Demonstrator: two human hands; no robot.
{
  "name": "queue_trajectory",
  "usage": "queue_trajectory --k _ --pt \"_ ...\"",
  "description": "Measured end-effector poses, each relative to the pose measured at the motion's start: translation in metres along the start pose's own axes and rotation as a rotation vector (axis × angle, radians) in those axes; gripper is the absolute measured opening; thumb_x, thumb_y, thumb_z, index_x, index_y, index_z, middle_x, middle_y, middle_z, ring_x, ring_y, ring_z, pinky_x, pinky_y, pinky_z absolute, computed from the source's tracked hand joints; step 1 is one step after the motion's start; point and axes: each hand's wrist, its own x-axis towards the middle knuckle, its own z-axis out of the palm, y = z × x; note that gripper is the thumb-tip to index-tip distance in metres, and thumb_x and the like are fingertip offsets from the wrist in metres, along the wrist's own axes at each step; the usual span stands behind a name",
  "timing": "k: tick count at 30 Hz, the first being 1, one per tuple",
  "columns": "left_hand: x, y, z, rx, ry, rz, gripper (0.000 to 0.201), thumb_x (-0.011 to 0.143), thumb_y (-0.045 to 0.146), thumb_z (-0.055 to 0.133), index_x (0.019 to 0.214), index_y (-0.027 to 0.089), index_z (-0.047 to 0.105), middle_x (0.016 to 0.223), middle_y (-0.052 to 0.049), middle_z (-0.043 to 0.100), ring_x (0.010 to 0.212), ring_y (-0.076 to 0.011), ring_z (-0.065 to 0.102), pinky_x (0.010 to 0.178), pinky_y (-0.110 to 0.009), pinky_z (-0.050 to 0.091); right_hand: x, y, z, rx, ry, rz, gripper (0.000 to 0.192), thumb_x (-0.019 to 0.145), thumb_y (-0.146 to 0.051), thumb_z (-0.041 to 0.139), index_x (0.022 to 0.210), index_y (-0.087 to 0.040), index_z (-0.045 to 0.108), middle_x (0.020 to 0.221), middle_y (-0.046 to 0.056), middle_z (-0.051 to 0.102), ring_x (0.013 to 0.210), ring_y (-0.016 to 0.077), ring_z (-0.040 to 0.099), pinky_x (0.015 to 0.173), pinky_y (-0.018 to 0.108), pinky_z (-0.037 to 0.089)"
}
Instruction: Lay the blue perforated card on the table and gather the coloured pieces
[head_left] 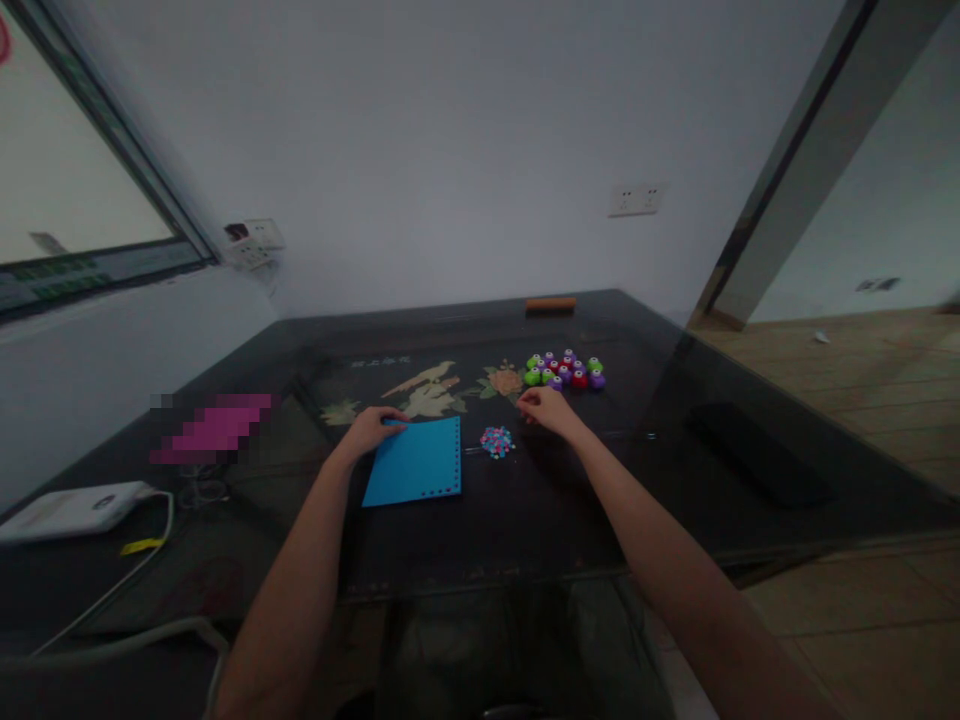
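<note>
A bright blue sheet (416,465) lies on the dark table, with small dark dots along its right edge and part of its bottom edge. My left hand (369,432) holds the sheet at its upper left corner, thumb on top and fingers along the far edge. To the sheet's right is a small heap of pink, blue and white beads (497,442). Just beyond the heap, on its right, my right hand (541,408) is closed in a pinch above the table. Whatever sits between its fingertips is too small to make out.
Several green, purple and red round pots (566,370) cluster behind my right hand. An orange-brown bar (550,304) lies by the wall. A black flat object (754,453) is on the right; a white device with a cable (79,508) and a blurred pink item (217,428) are left.
</note>
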Motion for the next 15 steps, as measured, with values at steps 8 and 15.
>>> queue_trajectory --k 8,15 --pt "-0.0007 0.0021 0.0007 0.036 0.006 -0.01 0.027 0.067 0.029 0.062 0.088 0.018 0.073 0.093 -0.007 0.073 0.09 -0.0264 0.064 0.084 -0.034 0.046 -0.0001 0.0008 0.0002 0.011 0.001 -0.014 0.03 0.089 -0.033 0.053 0.114 -0.015 0.055 0.112 0.008 0.058 0.093 0.0192 0.06 0.079 0.039 0.051" --pt "0.0002 0.0014 0.0019 0.061 0.007 -0.007 0.027 0.067 0.029 0.062 0.089 0.019 0.073 0.094 -0.007 0.073 0.091 -0.0267 0.064 0.083 -0.034 0.046 -0.0002 0.0009 0.0005 0.023 0.007 -0.018 0.03 0.089 -0.033 0.053 0.114 -0.015 0.055 0.111 0.008 0.059 0.093 0.0189 0.06 0.079 0.039 0.051"
